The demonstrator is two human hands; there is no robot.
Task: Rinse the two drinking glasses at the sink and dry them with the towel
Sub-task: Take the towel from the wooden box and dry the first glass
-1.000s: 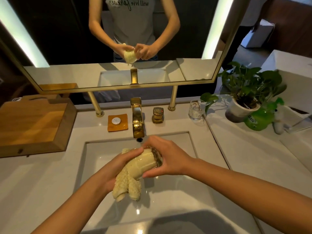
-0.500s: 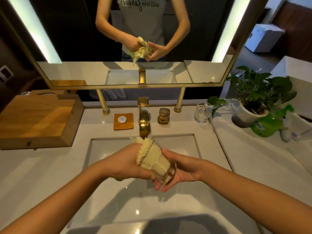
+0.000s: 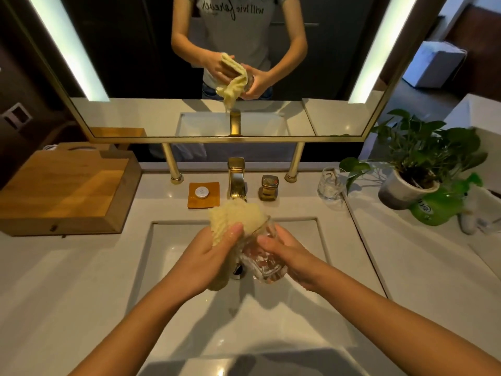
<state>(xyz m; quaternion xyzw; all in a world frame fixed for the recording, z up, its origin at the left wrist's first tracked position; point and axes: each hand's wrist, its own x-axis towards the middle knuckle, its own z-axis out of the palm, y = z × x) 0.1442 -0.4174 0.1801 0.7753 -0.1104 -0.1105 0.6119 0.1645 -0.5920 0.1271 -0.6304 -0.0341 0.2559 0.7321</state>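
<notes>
Right hand (image 3: 291, 256) grips one glass (image 3: 261, 260), left hand (image 3: 208, 256) clutches the single towel (image 3: 235, 215); second glass (image 3: 329, 184) stands centre-right on white bathroom worktop (image 3: 54, 280)

White counter (image 3: 67, 280) w/ wood box (image 3: 62, 191) L, soap dish (image 3: 203, 195), glass (image 3: 329, 184), potted plant (image 3: 404, 191) & green bottle (image 3: 439, 207) R

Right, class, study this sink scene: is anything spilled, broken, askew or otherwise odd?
Nothing is spilled or broken. The left hand holds the towel in the glass, which the right hand holds tilted over the sink; the other glass stands upright by the plant. Only the green bottle beside the pot seems tipped; it is blurred.
</notes>
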